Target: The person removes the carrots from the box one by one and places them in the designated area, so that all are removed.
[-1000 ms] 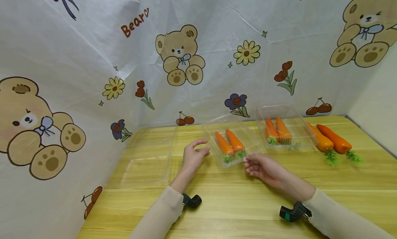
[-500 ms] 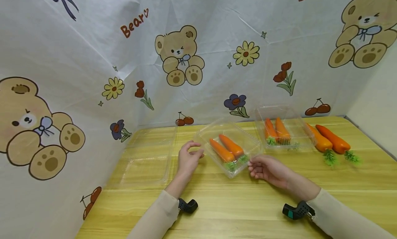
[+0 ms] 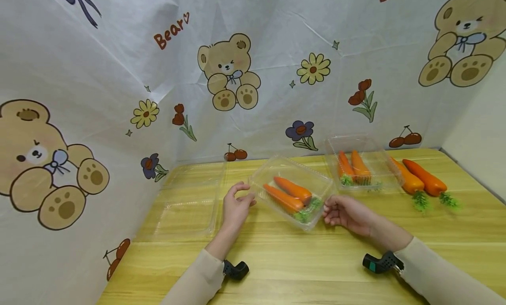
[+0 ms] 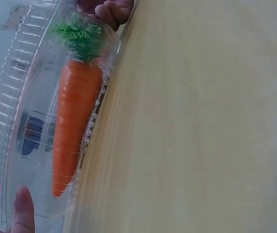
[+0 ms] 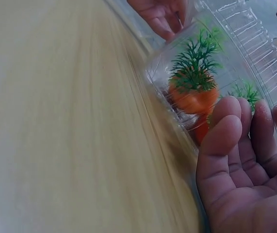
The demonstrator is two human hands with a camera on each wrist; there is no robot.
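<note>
A clear plastic clamshell box (image 3: 272, 166) holding two orange carrots (image 3: 292, 188) with green tops stands at an angle on the wooden table, between both hands. My right hand (image 3: 348, 212) pinches the rim at its right corner, the other fingers curled. In the right wrist view, the thumb and index fingertip meet at the ribbed edge. My left hand (image 3: 236, 208) is beside the left corner, thumb and fingers spread. In the left wrist view its fingertips (image 4: 24, 208) lie right at the rim, and one carrot (image 4: 77, 111) shows through the side.
An unfilled clear box (image 3: 186, 204) lies open at the left. At the back right stands another clear box (image 3: 371, 147) with two carrots (image 3: 353, 164). Two loose carrots (image 3: 427, 177) lie farther right. A bear-print sheet (image 3: 269, 76) backs the table (image 3: 300, 265).
The middle box has turned, its lower corner swinging right and toward the person. My left hand has shifted left and slightly nearer; my right hand has moved slightly right with its corner.
</note>
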